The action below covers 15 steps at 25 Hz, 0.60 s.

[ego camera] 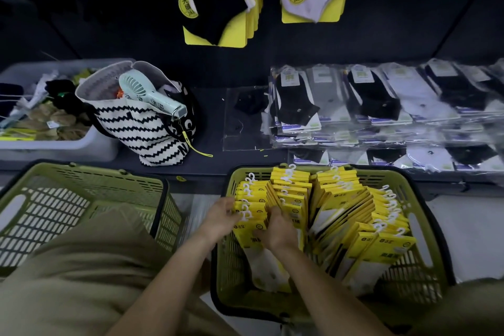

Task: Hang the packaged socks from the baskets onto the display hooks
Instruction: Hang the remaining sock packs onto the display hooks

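Head view: both hands are down in the right basket [417, 262], at the leftmost row of yellow sock packs [249, 200]. The left hand [219, 218] curls its fingers [231, 209] against the row's left edge. The right hand [276, 230] curls its own over the row's right side, so a bundle of packs is held between the two. Blur hides how many are caught. Just right of the fingers, more packs stand in rows with their white hanger tabs [388, 203] up. Well to the left of the fingers sits a second basket [81, 194]. Beyond the fingers, on the dark shelf [212, 117], are a striped bag [141, 131] with a fan [147, 93] in it and flat clear-wrapped socks [381, 106]. Higher up, hung socks [218, 16] show where the packs are to go, though the hooks themselves cannot be made out. The step in hand looks like lifting a bundle out. It would go best with a modest stack, squeezed near the top so the cards do not fan apart, and with all tabs facing one way. The bundle should rise straight up, clear of the neighbouring row, so no tab snags. At the hook, one hand can steady the stack while the other feeds tabs on in order.
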### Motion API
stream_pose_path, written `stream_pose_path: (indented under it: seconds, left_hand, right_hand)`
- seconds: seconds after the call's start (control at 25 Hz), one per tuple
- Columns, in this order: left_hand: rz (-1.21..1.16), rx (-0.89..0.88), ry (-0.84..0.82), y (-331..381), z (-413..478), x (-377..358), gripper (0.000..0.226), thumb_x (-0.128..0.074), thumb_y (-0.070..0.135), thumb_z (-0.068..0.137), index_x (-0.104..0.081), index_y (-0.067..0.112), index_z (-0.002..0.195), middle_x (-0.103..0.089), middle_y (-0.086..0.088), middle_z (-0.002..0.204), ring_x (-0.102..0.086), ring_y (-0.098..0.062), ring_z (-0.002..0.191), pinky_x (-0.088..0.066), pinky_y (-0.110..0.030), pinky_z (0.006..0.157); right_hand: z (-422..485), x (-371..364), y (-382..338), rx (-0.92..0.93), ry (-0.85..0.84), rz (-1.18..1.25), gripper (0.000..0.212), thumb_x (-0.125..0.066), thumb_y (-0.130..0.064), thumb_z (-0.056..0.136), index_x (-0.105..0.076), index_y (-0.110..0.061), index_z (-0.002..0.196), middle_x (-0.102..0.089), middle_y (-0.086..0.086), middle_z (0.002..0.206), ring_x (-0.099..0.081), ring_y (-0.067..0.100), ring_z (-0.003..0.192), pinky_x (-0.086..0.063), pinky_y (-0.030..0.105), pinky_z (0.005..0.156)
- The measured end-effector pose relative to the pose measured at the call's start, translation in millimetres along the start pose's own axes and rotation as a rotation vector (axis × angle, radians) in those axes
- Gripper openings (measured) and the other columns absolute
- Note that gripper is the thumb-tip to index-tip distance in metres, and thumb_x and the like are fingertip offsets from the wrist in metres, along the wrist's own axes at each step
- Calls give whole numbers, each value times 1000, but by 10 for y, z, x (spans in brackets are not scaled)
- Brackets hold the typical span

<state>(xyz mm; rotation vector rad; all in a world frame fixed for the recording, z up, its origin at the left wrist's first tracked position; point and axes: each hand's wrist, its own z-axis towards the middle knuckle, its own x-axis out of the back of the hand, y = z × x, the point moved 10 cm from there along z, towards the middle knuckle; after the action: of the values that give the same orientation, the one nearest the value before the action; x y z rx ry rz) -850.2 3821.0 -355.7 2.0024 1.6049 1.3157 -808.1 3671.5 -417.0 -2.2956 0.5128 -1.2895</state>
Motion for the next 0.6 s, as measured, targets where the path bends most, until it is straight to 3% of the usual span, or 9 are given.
stream_pose_path:
  seconds: [0.24,0.4,0.52,0.6]
  left_hand:
    - [-30,30,9,-44,0,-50,50,-50,-2,90,-39,6,138,-47,-9,138,-45,-22,127,-38,-23,92]
    - [42,11,-99,-16,4,-204,32,-56,0,86,-55,12,116,-59,-8,121,-55,-21,112,-47,-34,97]
    - [56,42,-201,-21,-58,-341,63,-63,4,83,-33,12,138,-48,-8,136,-49,-13,112,-44,-25,91]
    - [110,71,-234,-32,-54,-418,86,-72,10,78,-18,14,145,-32,-7,148,-37,-16,129,-36,-28,101]
  right_hand:
    - [-105,-97,65,23,-109,136,57,-77,-36,72,-44,-20,117,-59,1,109,-56,20,95,-48,34,77]
    - [-106,-17,120,85,-146,80,70,-72,-36,77,-39,-21,138,-57,3,129,-54,25,117,-46,33,90]
    - [-133,71,282,75,-179,125,65,-71,-32,81,-41,-18,137,-58,3,127,-55,23,117,-47,33,94]
    - [-189,165,421,63,-199,169,63,-69,-28,83,-39,-16,138,-59,4,124,-56,21,114,-48,34,93]
